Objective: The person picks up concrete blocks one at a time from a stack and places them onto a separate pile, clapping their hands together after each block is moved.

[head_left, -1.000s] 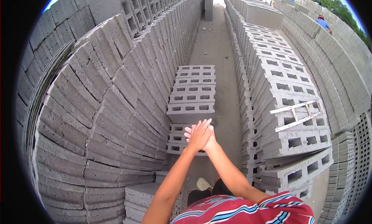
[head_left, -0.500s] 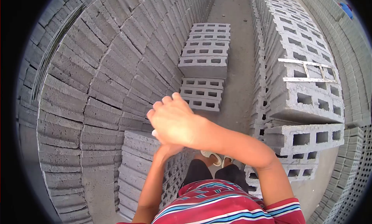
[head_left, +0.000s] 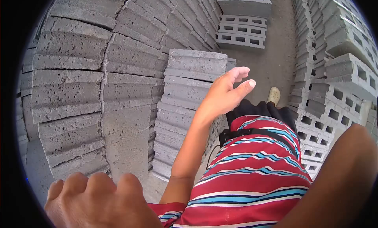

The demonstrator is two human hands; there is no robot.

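My left hand [head_left: 228,90] reaches out in front of my shirt, beside the upper end of a stack of grey concrete blocks [head_left: 189,92]. Its thumb stands apart from loosely bent fingers, and nothing is held in it. Large at the lower left, close to the camera, is my right hand [head_left: 98,200], its arm crossing over from the right. Bent knuckles face me; the fingers curl out of sight, and what they may grip is hidden. The striped red shirt [head_left: 252,169] has a dark strap [head_left: 271,134] around it.
A tall wall of concrete blocks [head_left: 71,50] rises on the left. Hollow blocks [head_left: 242,31] are piled ahead on the concrete floor [head_left: 277,46]. More stacked hollow blocks [head_left: 332,113] line the right side. One foot wears a pale clog [head_left: 273,96].
My right hand has left the left wrist and swung to the lower left, near the camera. The left hand has moved up and right. The view has tilted down and shifted left.
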